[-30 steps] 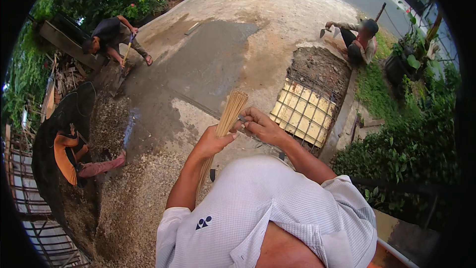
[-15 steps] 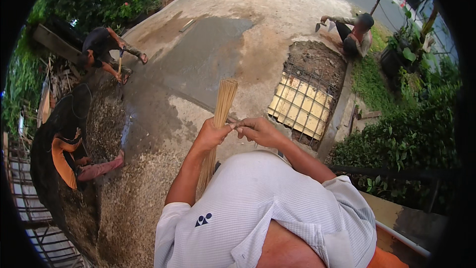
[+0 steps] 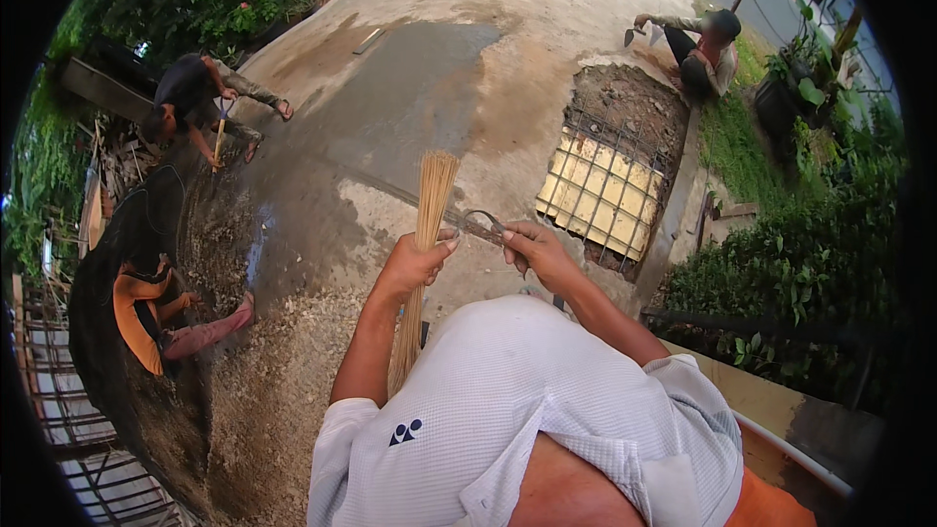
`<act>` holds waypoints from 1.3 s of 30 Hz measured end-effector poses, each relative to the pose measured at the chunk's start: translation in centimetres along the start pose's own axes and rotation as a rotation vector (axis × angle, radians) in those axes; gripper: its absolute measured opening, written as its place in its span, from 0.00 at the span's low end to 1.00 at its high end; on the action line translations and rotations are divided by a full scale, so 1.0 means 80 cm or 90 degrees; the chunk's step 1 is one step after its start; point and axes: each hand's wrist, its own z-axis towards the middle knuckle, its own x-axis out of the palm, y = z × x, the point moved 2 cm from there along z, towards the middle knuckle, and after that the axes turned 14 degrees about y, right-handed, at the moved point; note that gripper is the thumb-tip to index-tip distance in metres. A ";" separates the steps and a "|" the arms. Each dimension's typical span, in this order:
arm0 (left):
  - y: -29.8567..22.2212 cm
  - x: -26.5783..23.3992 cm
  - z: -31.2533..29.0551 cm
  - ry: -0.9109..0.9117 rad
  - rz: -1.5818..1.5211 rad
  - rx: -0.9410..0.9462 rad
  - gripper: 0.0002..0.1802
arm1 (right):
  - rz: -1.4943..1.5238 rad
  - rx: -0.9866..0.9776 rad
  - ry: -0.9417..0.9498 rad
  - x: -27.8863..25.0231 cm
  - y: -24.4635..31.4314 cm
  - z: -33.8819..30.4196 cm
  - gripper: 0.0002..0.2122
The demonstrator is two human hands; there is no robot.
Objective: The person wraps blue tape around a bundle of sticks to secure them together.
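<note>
At 9 o'clock, near the rim: a person in an orange shirt (image 3: 137,317) crouched low beside a dark heap of gravel (image 3: 210,234). At 10 o'clock, a second person in a dark top (image 3: 190,88) bent over at the edge of the wet grey slab (image 3: 410,88), gripping a long wooden handle.

Dead centre: left hand (image 3: 415,263) closed around a bundle of thin straw-coloured sticks (image 3: 429,205), fist wrapped about the middle of it, thumb across the front. Bundle upright, tips fanning slightly toward 12 o'clock, lower end running down toward 6 o'clock behind the forearm and the white shirt (image 3: 517,410). Just to the right, right hand (image 3: 537,249) curled shut on a pair of pliers (image 3: 483,226), fingers folded over the handles. Pliers pointing toward 9 o'clock, nose reaching the bundle just above the left fist; whether nose touches the sticks, cannot tell.

At 2 o'clock from the hands: a mesh of steel bars (image 3: 610,176) laid over yellowish boards, set in a dug patch of dark earth. At 1 o'clock, by the far rim: a third person (image 3: 703,44) squatting with a trowel at the edge of that patch. At 3 o'clock: green bushes (image 3: 800,263).
</note>
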 end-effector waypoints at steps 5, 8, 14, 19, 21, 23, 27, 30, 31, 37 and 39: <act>0.008 -0.001 0.005 0.021 0.026 -0.031 0.22 | -0.152 -0.078 -0.070 0.010 0.002 0.018 0.15; 0.011 -0.010 0.005 0.004 0.074 -0.037 0.22 | -0.380 -0.069 -0.072 0.006 0.020 0.018 0.14; 0.010 -0.010 0.012 0.017 0.104 -0.024 0.25 | -0.576 -0.070 0.014 0.010 0.053 0.010 0.12; 0.019 -0.005 0.016 0.087 0.099 -0.020 0.26 | -0.620 -0.001 0.086 0.039 0.068 0.017 0.12; 0.024 -0.005 0.020 0.111 0.097 -0.028 0.25 | -0.598 -0.046 0.089 0.038 0.056 0.025 0.13; 0.025 -0.005 0.023 0.136 0.108 -0.053 0.24 | -0.573 -0.058 0.100 0.036 0.048 0.029 0.14; 0.033 -0.008 0.025 0.132 0.161 -0.053 0.19 | -0.500 -0.058 0.139 0.031 0.040 0.037 0.15; 0.040 -0.010 0.024 0.100 0.216 -0.042 0.17 | -0.482 -0.024 0.154 0.024 0.032 0.042 0.17; 0.051 -0.015 0.027 0.071 0.266 -0.030 0.17 | -0.486 -0.003 0.160 0.025 0.031 0.043 0.17; 0.059 -0.042 0.016 -0.063 0.543 -0.077 0.19 | -0.384 0.167 0.187 0.008 0.031 0.029 0.19; 0.059 -0.054 0.009 -0.110 0.620 -0.090 0.22 | -0.392 0.155 0.205 -0.010 0.028 0.025 0.19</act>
